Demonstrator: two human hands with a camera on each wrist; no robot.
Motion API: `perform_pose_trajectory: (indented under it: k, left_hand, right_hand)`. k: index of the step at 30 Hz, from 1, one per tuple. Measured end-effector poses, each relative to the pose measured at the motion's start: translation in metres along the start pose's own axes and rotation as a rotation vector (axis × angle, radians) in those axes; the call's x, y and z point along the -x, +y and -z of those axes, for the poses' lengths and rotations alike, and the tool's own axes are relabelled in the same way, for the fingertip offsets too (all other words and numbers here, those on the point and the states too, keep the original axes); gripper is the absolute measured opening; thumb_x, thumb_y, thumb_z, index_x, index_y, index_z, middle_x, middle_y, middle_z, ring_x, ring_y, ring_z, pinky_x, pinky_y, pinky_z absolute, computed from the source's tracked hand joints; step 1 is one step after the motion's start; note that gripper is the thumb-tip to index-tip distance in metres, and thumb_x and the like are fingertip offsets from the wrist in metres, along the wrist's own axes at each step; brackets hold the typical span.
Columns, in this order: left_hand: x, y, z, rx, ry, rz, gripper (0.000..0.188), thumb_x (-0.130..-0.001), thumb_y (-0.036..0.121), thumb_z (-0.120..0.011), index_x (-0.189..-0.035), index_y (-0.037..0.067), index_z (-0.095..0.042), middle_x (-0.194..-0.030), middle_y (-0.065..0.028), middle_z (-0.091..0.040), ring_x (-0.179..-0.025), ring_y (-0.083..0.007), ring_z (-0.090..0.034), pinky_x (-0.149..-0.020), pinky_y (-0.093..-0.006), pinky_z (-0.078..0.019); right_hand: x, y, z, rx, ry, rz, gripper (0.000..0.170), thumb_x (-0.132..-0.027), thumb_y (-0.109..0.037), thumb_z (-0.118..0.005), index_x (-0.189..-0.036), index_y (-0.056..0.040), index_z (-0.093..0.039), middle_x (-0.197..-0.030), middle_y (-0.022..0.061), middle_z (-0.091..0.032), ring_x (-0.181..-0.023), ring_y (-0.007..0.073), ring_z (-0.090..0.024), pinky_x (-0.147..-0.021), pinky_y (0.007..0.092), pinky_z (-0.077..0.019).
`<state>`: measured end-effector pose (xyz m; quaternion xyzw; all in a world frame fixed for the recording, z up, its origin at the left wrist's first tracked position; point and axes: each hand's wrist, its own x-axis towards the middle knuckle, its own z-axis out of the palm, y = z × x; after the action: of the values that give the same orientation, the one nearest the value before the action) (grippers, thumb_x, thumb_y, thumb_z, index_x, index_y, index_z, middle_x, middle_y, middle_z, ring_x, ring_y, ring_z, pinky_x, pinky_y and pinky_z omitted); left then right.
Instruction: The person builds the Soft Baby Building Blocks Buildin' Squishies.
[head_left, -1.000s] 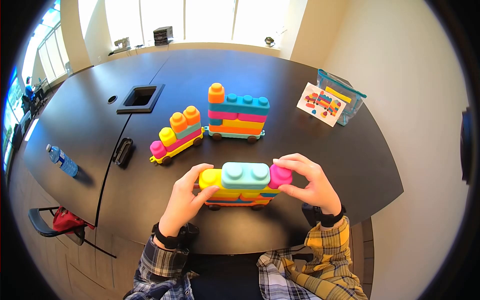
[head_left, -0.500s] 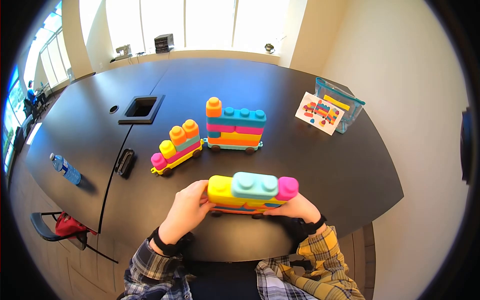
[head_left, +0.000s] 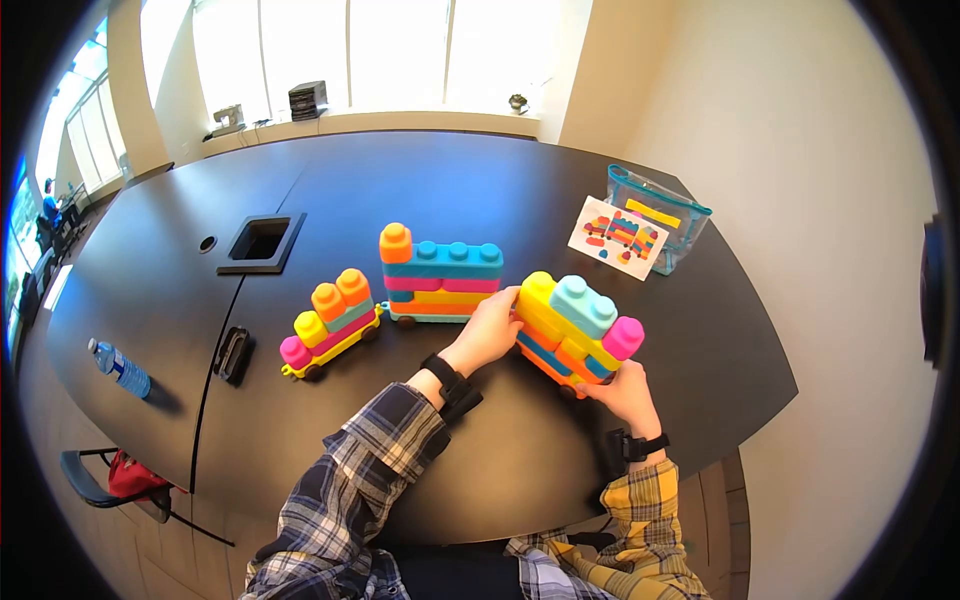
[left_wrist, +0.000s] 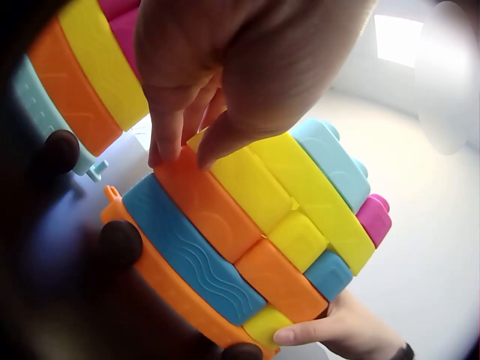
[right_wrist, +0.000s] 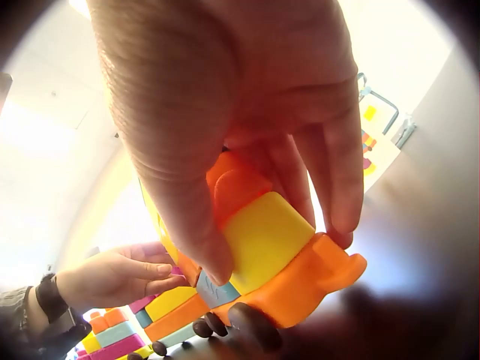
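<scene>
Both hands hold a block wagon [head_left: 556,338] with an orange wheeled base, tilted in the head view, just right of a taller wagon [head_left: 444,285]. My left hand [head_left: 487,332] pinches its left end; in the left wrist view those fingertips press on an orange block [left_wrist: 210,202] and the yellow one above. My right hand [head_left: 628,396] grips the lower right end; the right wrist view shows the thumb and fingers around a yellow end block [right_wrist: 268,240]. Light blue and pink blocks [head_left: 623,338] top the wagon. A yellow-based wagon [head_left: 331,330] adjoins the taller one's left end.
A picture card [head_left: 617,238] leans on a clear zip bag [head_left: 682,216] at the back right. To the left are a water bottle [head_left: 120,369], a black object [head_left: 232,355] and a table opening with a black frame [head_left: 290,243]. A chair holds a red bag.
Both hands have carried the held wagon right and away from the body, and it now slants down to the right. My right hand has moved from the pink block to the lower end.
</scene>
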<state>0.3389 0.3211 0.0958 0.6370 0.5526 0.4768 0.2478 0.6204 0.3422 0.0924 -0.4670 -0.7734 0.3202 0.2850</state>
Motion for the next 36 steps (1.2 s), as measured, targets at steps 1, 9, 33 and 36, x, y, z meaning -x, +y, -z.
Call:
perform_pose_trajectory:
  k: [1,9,33,36]
  left_hand:
    - [-0.003,-0.005,-0.002,0.029,-0.024,0.05,0.049,-0.093,-0.004,-0.068,-0.139,0.0,-0.055,-0.13,-0.0202,-0.069,-0.12,-0.0338,-0.069,-0.102,-0.0403,-0.0566]
    - [-0.004,-0.015,-0.003,-0.011,0.047,0.032,0.052,-0.093,-0.004,-0.069,-0.142,0.0,-0.053,-0.133,-0.0203,-0.067,-0.124,-0.0346,-0.067,-0.101,-0.0406,-0.0574]
    - [0.278,0.07,0.183,-0.387,0.719,0.195,0.011,-0.098,0.007,-0.073,-0.092,-0.002,-0.069,-0.076,-0.0048,-0.067,-0.07,-0.0109,-0.067,-0.066,-0.0244,-0.052]
    - [0.331,0.047,0.202,-0.254,1.053,0.22,0.019,-0.106,0.012,-0.066,-0.09,0.001,-0.065,-0.075,0.0003,-0.062,-0.067,-0.0065,-0.06,-0.061,-0.0221,-0.0477]
  right_hand:
    - [-0.002,0.004,-0.001,0.028,-0.003,-0.016,0.049,-0.073,-0.016,-0.092,-0.114,0.0015,-0.072,-0.096,0.0119,-0.08,-0.087,0.0207,-0.079,-0.081,0.034,-0.0608]
    - [-0.01,-0.004,-0.007,-0.043,-0.047,-0.016,0.052,-0.075,-0.018,-0.092,-0.117,0.0017,-0.069,-0.097,0.0119,-0.08,-0.087,0.021,-0.079,-0.082,0.0342,-0.0608]
    - [0.115,-0.032,0.035,-0.206,0.512,0.127,0.013,-0.088,0.001,-0.076,-0.1,0.005,-0.073,-0.089,0.0099,-0.073,-0.078,0.0144,-0.072,-0.073,0.0261,-0.0565]
    - [0.141,-0.022,0.039,-0.293,0.684,0.147,0.006,-0.096,-0.001,-0.071,-0.094,0.005,-0.07,-0.084,0.0077,-0.069,-0.075,0.0147,-0.069,-0.071,0.0266,-0.0565]
